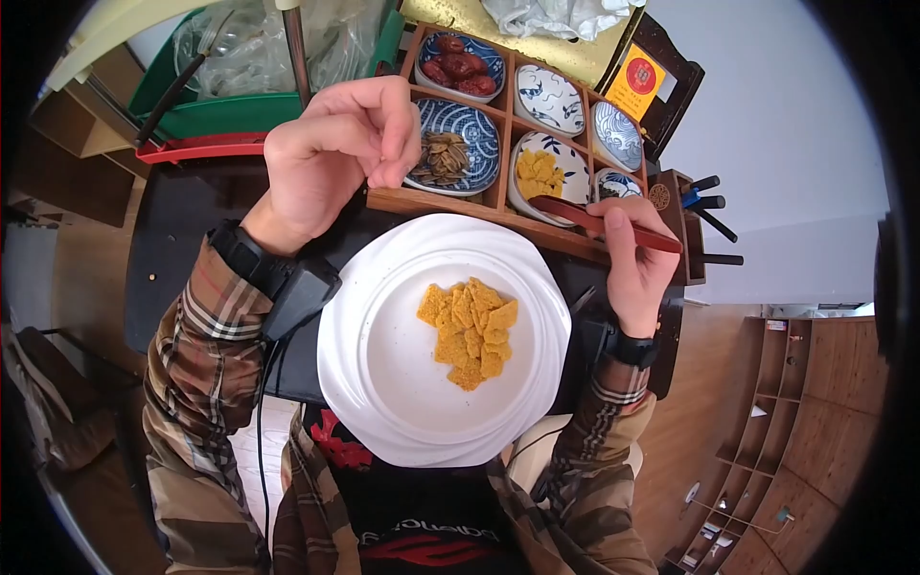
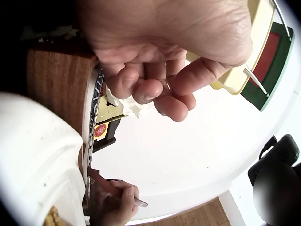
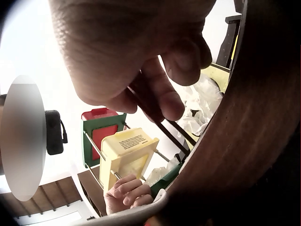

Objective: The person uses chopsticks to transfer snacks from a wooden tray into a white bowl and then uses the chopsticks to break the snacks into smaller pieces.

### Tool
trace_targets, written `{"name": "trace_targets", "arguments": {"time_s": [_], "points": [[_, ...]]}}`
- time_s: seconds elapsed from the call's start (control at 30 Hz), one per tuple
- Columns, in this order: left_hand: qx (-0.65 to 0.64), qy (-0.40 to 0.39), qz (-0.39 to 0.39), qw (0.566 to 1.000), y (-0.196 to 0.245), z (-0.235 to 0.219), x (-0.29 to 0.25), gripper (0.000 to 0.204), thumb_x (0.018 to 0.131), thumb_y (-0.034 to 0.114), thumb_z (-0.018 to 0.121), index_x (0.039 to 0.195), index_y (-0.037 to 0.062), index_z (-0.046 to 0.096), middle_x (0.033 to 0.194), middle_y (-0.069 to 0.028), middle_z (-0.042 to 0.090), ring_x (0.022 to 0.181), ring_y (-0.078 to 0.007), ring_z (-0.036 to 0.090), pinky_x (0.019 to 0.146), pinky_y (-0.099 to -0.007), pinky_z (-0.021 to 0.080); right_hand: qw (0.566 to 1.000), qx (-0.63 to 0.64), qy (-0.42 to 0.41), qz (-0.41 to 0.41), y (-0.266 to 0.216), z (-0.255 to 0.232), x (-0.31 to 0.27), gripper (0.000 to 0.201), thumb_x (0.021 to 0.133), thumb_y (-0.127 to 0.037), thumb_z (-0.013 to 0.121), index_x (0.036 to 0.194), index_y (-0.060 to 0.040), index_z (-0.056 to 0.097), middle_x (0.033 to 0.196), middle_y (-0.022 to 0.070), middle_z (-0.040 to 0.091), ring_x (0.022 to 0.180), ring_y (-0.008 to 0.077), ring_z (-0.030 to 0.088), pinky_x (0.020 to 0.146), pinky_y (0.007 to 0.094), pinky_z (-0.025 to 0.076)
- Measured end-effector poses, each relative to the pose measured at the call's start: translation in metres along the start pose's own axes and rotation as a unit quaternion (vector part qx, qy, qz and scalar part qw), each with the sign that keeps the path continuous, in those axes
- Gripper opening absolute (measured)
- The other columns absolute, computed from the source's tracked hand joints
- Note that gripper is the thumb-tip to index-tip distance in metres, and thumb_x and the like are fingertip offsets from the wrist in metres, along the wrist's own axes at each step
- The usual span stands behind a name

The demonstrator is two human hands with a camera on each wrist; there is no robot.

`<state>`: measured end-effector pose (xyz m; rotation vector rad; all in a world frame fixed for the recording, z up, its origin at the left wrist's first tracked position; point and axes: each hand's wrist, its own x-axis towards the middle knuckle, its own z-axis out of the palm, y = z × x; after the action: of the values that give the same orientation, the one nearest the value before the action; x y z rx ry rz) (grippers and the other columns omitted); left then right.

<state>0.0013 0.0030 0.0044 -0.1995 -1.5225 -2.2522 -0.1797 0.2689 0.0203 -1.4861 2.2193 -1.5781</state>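
My right hand (image 1: 637,264) grips reddish-brown wooden tongs (image 1: 613,222), whose broad tip lies over a leaf-patterned bowl (image 1: 578,177). Yellow crisp pieces (image 1: 539,174) sit in that bowl. The right wrist view shows two thin prongs of the tongs (image 3: 176,136) slightly apart. Raised at the left, my left hand (image 1: 331,153) has loosely bent fingers with the thumb close to them, and nothing shows between them. Its fingertips overlap the edge of a blue bowl (image 1: 484,144) of brown seeds (image 1: 443,158). A white plate (image 1: 350,383) in front of me carries several yellow crisp pieces (image 1: 470,331).
The bowls stand in a divided wooden tray (image 1: 431,201), with red dates (image 1: 462,67) at the back left. Beyond its left side is a green bin (image 1: 230,110) with plastic bags. A small wooden holder (image 1: 682,216) with dark-handled tools adjoins the tray's right end.
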Motion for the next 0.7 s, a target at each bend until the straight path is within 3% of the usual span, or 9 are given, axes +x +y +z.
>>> {"name": "trace_targets", "arguments": {"time_s": [0.33, 0.7], "points": [[0.014, 0.012, -0.010, 1.000, 0.0004, 0.0000, 0.0000, 0.009, 0.075, 0.015, 0.050, 0.071, 0.0078, 0.047, 0.064, -0.0063, 0.053, 0.060, -0.0146, 0.045, 0.059, -0.0258, 0.036, 0.997, -0.073, -0.019, 0.027, -0.0035, 0.0034, 0.0075, 0.013, 0.097, -0.011, 0.067, 0.101, 0.0007, 0.071, 0.085, 0.0071, 0.069, 0.075, 0.0126, 0.060, 0.069, 0.0250, 0.047], [-0.029, -0.012, 0.004, 0.999, -0.0034, -0.0041, 0.0005, 0.012, 0.075, 0.014, 0.048, 0.075, 0.0033, 0.052, 0.069, -0.0096, 0.057, 0.061, -0.0131, 0.050, 0.058, -0.0238, 0.038, 0.995, -0.085, 0.058, 0.002, 0.0023, 0.0023, 0.0087, 0.016, 0.098, -0.014, 0.066, 0.102, 0.0002, 0.072, 0.083, 0.0046, 0.067, 0.071, 0.0096, 0.059, 0.067, 0.0230, 0.046]]}}
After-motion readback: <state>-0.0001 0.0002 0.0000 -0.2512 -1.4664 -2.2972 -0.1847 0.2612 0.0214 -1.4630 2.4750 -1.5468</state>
